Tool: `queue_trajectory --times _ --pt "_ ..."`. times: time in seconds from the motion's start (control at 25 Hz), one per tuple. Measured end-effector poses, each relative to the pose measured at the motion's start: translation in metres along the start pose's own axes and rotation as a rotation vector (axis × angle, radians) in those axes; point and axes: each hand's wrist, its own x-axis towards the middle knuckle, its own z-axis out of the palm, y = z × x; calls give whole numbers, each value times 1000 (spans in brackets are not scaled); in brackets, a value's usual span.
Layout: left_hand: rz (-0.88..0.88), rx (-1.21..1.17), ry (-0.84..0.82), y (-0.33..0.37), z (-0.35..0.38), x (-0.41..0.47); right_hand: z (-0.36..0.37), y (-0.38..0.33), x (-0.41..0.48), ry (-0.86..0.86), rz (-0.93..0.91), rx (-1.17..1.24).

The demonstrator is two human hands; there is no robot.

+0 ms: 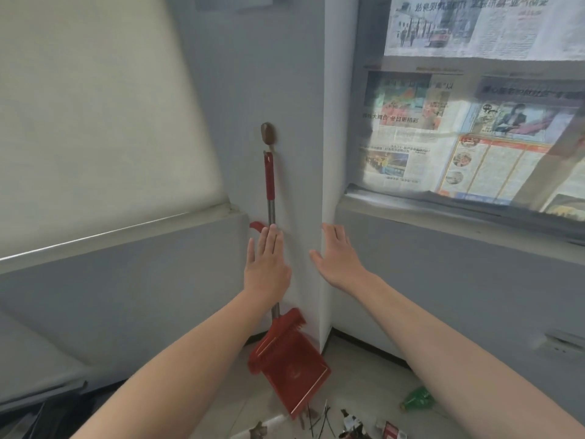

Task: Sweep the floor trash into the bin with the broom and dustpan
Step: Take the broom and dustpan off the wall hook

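Hands: left hand [267, 264] and right hand [337, 256] both spread flat, holding nothing.
Broom: red-gripped metal-handled broom [271, 198] hangs upright from a brown wall hook [268, 133], red plastic dustpan [289, 359] at its foot.
Nearer: left hand, overlapping the handle.
Trash: litter [354, 423] on the floor below.

**Floor at the foot of the wall corner**

The pale tiled floor [357, 372] carries a red dustpan [292, 369], which stands tilted against the wall corner with its pan end down. Just beside the pan's lower edge lies scattered trash [351, 423]: scraps, thin dark strips and a red-and-white packet. A green plastic bottle [416, 398] lies on its side nearby.
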Motion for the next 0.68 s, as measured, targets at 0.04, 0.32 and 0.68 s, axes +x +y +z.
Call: queue_trajectory --times 0.04,0.32,0.68 --pt "1 -2 -8 -10 6 15 4 -1 14 -19 4 32" --pt "-74 -114 -111 -87 33 122 56 -39 123 -101 120 168" --pt "161 11 -336 -126 104 216 125 -57 219 30 350 221"
